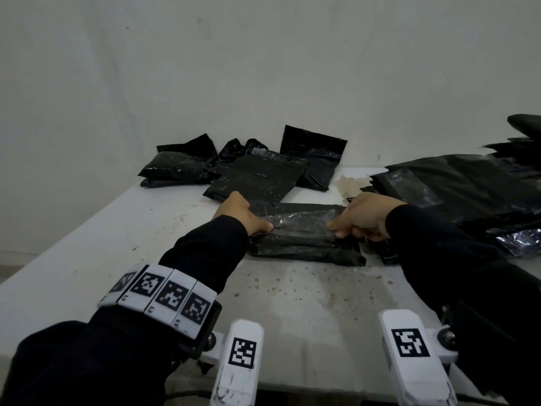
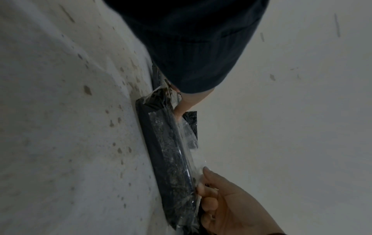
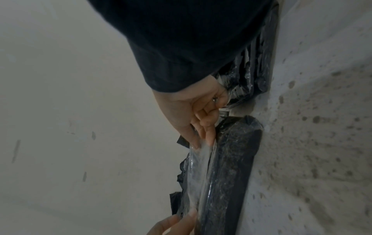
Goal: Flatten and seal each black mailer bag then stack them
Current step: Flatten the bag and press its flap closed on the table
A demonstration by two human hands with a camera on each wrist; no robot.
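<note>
black poly mailer bag (image 1: 304,238) sits mid-table, right in front of me, w/ the clear adhesive flap (image 1: 301,222) folded over its top, so i'd say i'm mid-seal on this one. behind it by the wall, several filled mailers (image 1: 257,177) lie loose, not stacked; can't tell if they're sealed. a big heap of black bags (image 1: 456,189) on my right looks unprocessed, so lots left, prob early-to-mid. my left hand (image 1: 244,213) pinches the flap's left end, fingers curled tight on the film. my right hand (image 1: 364,216) pinches the right end the same way, narrow grip, thumb and fingertips on the clear strip. white table (image 1: 292,294) is speckled w/ stains.
</note>
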